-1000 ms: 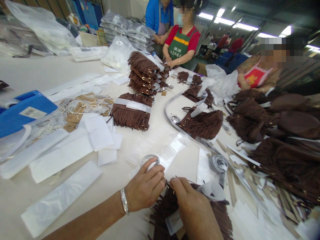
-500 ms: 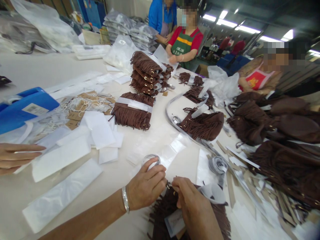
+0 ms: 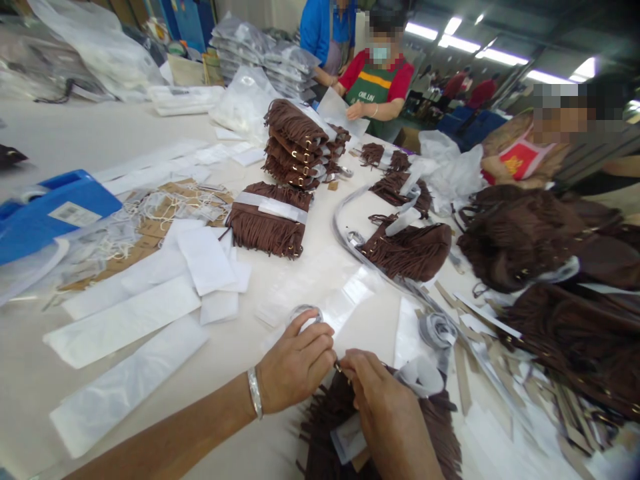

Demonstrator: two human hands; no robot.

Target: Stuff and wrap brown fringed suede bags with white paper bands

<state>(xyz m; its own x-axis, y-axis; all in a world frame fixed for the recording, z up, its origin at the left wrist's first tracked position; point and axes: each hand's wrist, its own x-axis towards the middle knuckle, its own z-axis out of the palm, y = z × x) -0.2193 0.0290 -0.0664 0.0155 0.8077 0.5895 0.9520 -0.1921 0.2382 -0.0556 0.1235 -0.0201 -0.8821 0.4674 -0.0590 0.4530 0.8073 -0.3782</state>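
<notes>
Two narrow pinches, one fiddly spot

Both hands worked low in the view. The left hand (image 3: 300, 363) and the right hand (image 3: 387, 400) were almost touching, each narrowed to a fingertip pinch on a small dark piece (image 3: 338, 365) at the upper edge of a brown fringed bag (image 3: 320, 460); the fingers hid its exact shape. The bag lay on the white table (image 3: 270, 437), directly beneath the right hand. Doing this well seemed to call for one pinch as an anchor and small movements from the other, with loose fringe clear of the fingertips and no hard pull on the bag's edge.

On the bag lay a clear packet (image 3: 347, 440) with something pale inside, too small to make out. Well to the left, a blue bin (image 3: 40, 227) showed what looked like a pale roll in its opening, near a pile of brown tags (image 3: 150, 230) with white strings. Farther back, stacked clear packages (image 3: 250, 57) enclosed grayish contents; a bulging translucent bag (image 3: 245, 100) stood before them, its contents unclear.
</notes>
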